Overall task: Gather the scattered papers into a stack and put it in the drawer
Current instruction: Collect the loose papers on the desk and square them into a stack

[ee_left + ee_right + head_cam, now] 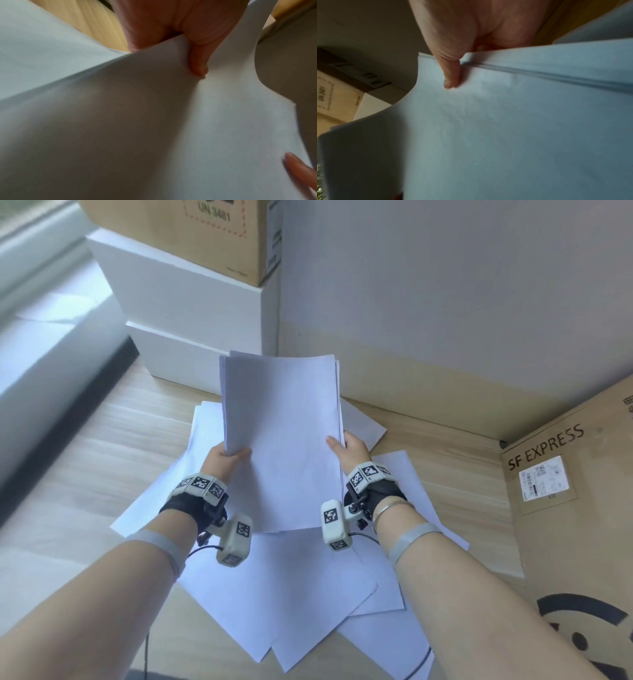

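White paper, one stack (281,440), held lifted above the wooden desk (102,440) between both hands, its sheets roughly squared, with a few edges stepping out at the far end. Left hand (226,455): grips the stack's left edge near the lower corner, thumb (199,63) laid on the top sheet, the other fingers hidden beneath the paper. Right hand (352,445): pinches the right edge at about the same height, thumb (452,75) pressed on the top sheet, the remaining fingers out of sight behind the edge (the layered sheet edges run just beside the thumb in the right wrist view).

Loose sheets (284,594), white, several: lying overlapped at odd angles on the desk directly below both hands and wrists, spreading toward the person and out past the right forearm; one more sheet (363,426) pokes out beyond the right hand.

White boxes (191,313), stepped: ahead of the left hand, with a brown carton (191,231) marked "UN 3481" on top. Cardboard box (575,491) printed "SF EXPRESS": well to the right of the right hand. Grey wall panel (445,285): ahead of the right hand, standing at the desk's far edge.
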Motion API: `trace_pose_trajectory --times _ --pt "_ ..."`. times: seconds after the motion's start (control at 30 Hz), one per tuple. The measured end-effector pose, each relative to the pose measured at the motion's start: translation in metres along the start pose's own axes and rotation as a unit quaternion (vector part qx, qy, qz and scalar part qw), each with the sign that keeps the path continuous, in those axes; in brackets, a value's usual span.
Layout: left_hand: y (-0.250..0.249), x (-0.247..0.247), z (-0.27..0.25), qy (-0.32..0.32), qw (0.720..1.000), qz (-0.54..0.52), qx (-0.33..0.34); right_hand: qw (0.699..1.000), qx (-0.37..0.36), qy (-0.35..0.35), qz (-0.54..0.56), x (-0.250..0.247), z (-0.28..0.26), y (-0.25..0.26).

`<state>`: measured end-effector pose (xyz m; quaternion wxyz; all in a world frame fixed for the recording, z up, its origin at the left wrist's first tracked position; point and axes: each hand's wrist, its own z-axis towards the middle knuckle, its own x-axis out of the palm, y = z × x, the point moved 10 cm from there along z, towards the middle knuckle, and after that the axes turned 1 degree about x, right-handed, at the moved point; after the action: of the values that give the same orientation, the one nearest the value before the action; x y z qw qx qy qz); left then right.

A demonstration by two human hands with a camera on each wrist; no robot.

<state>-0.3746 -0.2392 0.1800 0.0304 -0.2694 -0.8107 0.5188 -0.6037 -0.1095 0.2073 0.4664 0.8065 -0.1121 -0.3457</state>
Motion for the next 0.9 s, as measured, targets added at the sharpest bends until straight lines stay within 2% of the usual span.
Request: trace_pose_trajectory --times 0.1,0.17,0.3,0.57,0.73,0.9 --pt "0.009 -0.037 -0.004 -0.037 0.999 -0.017 -0.007 0.999 0.039 -0.002 0.035 0.013 0.0 -0.008" --pt "0.015 -0.06 -0.005 -0.053 0.998 -0.022 -0.013 0.996 0.073 0.02 0.039 0.028 -0.002 -0.017" --pt "0.036 -0.095 -0.01 -0.067 0.997 -0.006 -0.03 0.994 0.088 0.062 -0.029 0.066 -0.01 -0.026" --pt "0.081 -0.138 -0.016 -0.103 0.992 0.051 -0.057 0.972 0.075 0.094 -0.203 0.124 -0.017 -0.029" --pt "0.11 -0.157 -0.02 -0.099 0.99 0.02 -0.096 0.96 0.109 0.067 -0.248 0.145 -0.016 -0.037" --pt "0.13 -0.169 -0.02 -0.109 0.988 0.037 -0.107 0.956 0.097 0.04 -0.274 0.156 -0.018 -0.043"
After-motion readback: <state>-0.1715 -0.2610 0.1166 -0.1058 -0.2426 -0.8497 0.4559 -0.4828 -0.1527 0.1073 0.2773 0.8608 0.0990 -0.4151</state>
